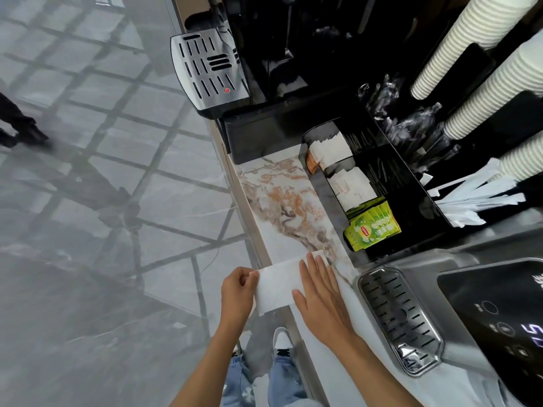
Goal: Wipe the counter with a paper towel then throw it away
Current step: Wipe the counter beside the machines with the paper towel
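**Towel down flat on the counter edge**

The towel (pixel 276 284) lies spread on the marble counter (pixel 289 210), right at its near end, with its left part hanging out past the counter's edge over the floor (pixel 88 171). The left hand (pixel 236 292) has the towel's left edge pinched between thumb and fingers, the rest of the hand curled in. The right hand (pixel 318 292) is open, fingers spread and laid flat, palm down on the towel's right side, pressing it onto the counter. Both forearms reach in from the near edge of the view.

Just right of the right hand sits a slotted metal drip tray (pixel 399 318), and beyond that, at the far right, a black machine (pixel 496 321) with lit symbols on its top. Farther along the counter a black organizer (pixel 411 212) holds green tea bags (pixel 371 229), white sachets (pixel 351 185) and white wrapped sticks (pixel 470 198). Stacks of ribbed paper cups (pixel 470 42) lean in at the far right. At the far end stands a coffee machine (pixel 282 54) with its own grated tray (pixel 207 69) and a red dot on it.

Below, between the arms, jeans and a white shoe (pixel 282 342) show against the glossy grey floor.
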Demonstrator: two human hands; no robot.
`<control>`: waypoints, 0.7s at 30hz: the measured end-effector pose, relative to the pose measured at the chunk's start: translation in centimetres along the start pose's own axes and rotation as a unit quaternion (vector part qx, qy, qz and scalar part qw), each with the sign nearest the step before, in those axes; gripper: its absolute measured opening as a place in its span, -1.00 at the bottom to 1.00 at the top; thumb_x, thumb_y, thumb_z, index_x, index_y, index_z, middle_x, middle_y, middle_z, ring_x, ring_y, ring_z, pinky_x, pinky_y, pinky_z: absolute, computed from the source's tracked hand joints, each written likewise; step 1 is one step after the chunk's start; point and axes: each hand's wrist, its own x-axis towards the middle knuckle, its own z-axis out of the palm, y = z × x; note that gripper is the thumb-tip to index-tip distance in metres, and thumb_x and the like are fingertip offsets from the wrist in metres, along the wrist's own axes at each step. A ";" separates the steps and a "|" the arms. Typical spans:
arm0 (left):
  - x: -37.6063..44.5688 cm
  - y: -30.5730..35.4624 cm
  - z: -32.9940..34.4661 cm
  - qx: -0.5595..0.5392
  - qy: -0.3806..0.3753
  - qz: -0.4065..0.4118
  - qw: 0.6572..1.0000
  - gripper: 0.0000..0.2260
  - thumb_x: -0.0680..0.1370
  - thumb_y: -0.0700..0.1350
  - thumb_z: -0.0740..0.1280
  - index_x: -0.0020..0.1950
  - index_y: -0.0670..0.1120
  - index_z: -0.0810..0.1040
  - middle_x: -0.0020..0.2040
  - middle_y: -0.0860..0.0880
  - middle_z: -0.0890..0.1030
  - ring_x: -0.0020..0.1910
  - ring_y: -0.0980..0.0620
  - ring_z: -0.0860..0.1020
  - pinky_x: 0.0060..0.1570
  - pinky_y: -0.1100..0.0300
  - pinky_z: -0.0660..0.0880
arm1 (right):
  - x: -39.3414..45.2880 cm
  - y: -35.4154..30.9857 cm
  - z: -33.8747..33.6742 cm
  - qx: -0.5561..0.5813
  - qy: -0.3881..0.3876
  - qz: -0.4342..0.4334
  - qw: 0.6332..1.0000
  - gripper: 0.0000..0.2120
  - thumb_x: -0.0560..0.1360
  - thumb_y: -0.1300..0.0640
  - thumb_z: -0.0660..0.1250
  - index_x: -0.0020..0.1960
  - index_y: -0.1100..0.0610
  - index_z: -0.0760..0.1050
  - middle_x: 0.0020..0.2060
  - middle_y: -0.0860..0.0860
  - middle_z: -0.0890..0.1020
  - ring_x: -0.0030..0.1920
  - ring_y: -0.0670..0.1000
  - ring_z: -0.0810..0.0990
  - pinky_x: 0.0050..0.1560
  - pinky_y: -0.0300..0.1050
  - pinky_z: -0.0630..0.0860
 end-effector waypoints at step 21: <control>-3.3 1.3 5.2 -0.375 -0.132 -0.161 0.903 -0.67 0.68 -0.09 0.17 0.29 -0.22 0.59 0.25 -0.24 0.65 0.26 -0.14 0.61 0.26 0.01 0.49 | -0.1 -2.5 5.3 -0.008 -0.016 0.006 1.000 -0.44 0.62 0.08 -0.18 0.58 0.22 -0.13 0.59 0.14 0.07 0.59 0.11 -0.02 0.53 0.12 0.00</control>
